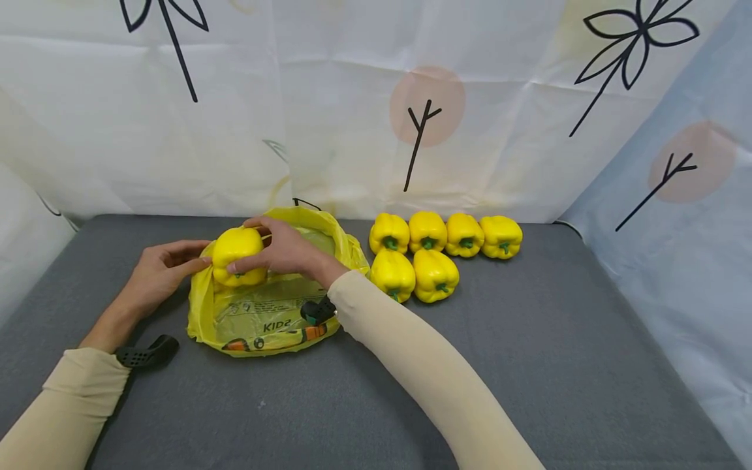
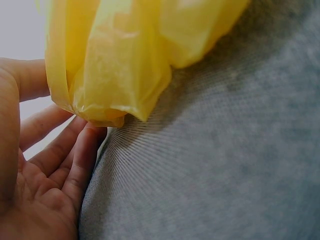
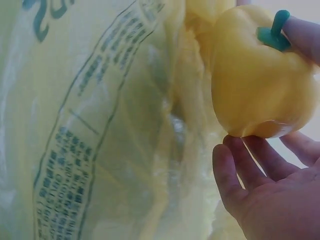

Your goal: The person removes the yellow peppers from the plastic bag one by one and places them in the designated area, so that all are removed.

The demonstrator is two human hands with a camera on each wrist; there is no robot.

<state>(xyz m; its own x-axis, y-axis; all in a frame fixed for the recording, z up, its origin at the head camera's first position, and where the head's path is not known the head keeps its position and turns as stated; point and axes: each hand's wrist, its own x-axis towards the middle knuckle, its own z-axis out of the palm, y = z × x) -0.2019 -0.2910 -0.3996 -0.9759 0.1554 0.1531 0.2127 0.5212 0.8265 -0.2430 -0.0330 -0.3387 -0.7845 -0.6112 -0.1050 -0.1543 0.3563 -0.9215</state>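
A yellow bell pepper (image 1: 237, 256) with a green stem is in my right hand (image 1: 283, 249), above the left side of an open yellow plastic bag (image 1: 267, 352). In the right wrist view, the thumb lies by the stem of the pepper (image 3: 265, 85) and the fingertips support its other end. My left hand (image 1: 160, 273) pinches the bag's left rim between thumb and fingers. From the left wrist, the gathered plastic of the bag (image 2: 115, 65) hangs at those fingertips, and part of the thumb is hidden behind it.
Several more yellow bell peppers (image 1: 427, 231) lie in two rows right of the bag, the front row holding two. All rest on a grey cloth-covered table (image 1: 529, 352). A patterned white curtain (image 1: 341, 104) hangs behind, and another curtain (image 1: 693, 261) borders the right side.
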